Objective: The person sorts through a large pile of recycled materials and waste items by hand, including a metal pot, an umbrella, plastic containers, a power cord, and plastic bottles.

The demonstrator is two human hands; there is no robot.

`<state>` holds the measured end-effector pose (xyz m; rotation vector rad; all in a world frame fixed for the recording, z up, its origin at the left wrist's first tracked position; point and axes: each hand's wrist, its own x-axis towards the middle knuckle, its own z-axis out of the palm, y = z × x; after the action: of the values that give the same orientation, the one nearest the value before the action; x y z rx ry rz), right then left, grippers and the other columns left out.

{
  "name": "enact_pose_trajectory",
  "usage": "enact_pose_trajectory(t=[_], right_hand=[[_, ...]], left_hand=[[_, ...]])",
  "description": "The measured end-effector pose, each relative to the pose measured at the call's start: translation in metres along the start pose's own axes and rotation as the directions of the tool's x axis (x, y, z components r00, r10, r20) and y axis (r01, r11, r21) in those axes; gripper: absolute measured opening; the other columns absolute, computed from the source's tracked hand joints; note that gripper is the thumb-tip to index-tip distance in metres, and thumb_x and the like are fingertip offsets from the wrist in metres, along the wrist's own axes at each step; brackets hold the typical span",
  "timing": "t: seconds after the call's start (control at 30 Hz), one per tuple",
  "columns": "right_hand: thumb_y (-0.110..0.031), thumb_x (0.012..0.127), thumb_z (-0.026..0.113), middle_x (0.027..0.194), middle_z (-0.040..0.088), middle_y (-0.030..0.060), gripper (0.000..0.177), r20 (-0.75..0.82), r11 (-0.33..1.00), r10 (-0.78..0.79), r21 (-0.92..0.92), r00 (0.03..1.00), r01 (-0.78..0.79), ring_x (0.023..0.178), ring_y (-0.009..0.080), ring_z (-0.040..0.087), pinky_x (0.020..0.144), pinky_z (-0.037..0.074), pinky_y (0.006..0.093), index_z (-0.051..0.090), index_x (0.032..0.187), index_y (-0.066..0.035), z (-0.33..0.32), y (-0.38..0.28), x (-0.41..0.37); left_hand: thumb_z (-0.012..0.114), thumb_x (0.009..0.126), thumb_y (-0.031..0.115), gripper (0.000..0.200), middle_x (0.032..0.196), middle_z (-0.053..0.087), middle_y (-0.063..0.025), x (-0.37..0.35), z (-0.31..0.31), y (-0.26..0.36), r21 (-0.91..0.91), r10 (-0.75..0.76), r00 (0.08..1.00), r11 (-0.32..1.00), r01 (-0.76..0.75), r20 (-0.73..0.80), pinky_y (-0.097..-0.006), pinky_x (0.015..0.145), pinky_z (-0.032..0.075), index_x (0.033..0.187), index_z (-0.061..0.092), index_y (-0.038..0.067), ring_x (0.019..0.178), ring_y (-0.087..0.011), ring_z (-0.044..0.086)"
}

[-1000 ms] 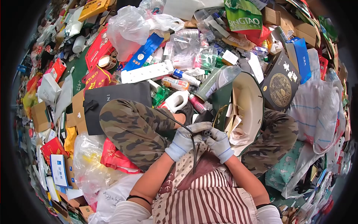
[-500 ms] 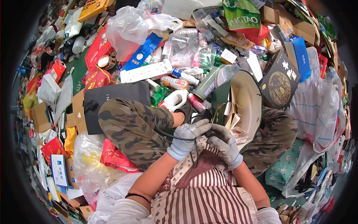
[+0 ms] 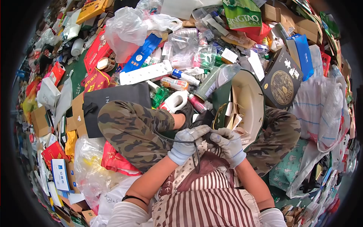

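Head view: thin black cable (image 3: 198, 159), likely light and bendy, best held near an end, loops across the white-gloved left hand (image 3: 185, 143) pinching it; the white-gloved right hand (image 3: 228, 144) pinches a small dark piece (image 3: 214, 137), above a striped cloth apron (image 3: 211, 208).

Camouflage trousers (image 3: 130, 122), striped apron (image 3: 211, 207), pale gloves (image 3: 182, 145), perhaps knitted

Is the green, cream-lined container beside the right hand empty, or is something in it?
Not empty: pale scraps show inside the green container, against its cream lining. How full, I cannot tell.
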<state>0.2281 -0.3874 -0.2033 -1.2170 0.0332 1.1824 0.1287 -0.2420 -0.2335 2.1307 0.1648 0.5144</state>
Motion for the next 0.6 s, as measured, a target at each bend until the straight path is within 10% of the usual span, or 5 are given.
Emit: enact_pose_trajectory(t=[0.6], right_hand=[[-0.008,0.087,0.049,0.095,0.059,0.0112,0.028,0.075,0.985,-0.156,-0.068,0.985,0.161,0.081,0.0154,0.06,0.07,0.05,0.0265,0.047,0.113,0.003,0.017,0.001,-0.003]], left_hand=[[0.046,0.08,-0.006,0.035,0.103,0.06,-0.0085,-0.005,0.001,0.003,-0.555,-0.416,0.898,0.718,0.42,0.141,-0.0254,0.076,0.049,0.113,0.055,0.002,0.088,-0.0125,0.058]])
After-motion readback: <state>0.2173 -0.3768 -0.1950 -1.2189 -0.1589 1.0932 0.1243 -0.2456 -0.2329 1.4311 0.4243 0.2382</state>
